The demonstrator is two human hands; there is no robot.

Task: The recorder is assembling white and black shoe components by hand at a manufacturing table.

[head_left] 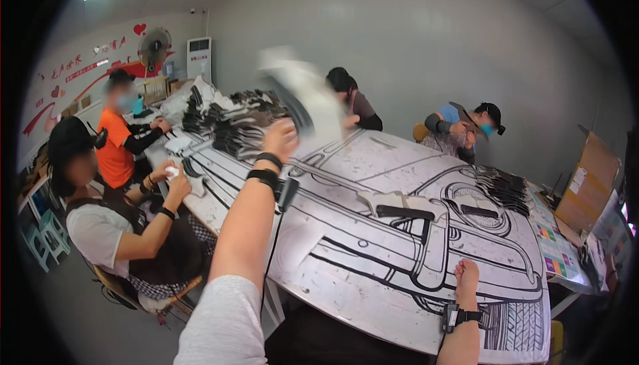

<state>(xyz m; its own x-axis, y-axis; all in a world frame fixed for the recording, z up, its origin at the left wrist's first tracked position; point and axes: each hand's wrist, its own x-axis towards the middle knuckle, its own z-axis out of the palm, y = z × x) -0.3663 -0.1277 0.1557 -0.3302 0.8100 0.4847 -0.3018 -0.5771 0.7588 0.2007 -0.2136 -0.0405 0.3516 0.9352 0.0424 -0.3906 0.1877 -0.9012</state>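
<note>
My left hand [281,140] is raised at arm's length over the table, its fingers closed at the lower edge of a blurred white piece with a dark curved strip [323,102]. Motion smears that piece, so its exact kind is unclear. Lower right, my right hand [467,273] is above the table near its front edge, fingers curled in, with nothing visible in them. Beyond it lie an off-white piece with a black strip [405,212] and a similar black-strip piece [479,211].
The large table [346,248] has a black-line car drawing. A heap of dark curved pieces [233,122] covers its far left; a smaller dark stack [502,188] lies right. Several co-workers sit around it. A cardboard box [589,182] stands right. A cable hangs from my left wrist.
</note>
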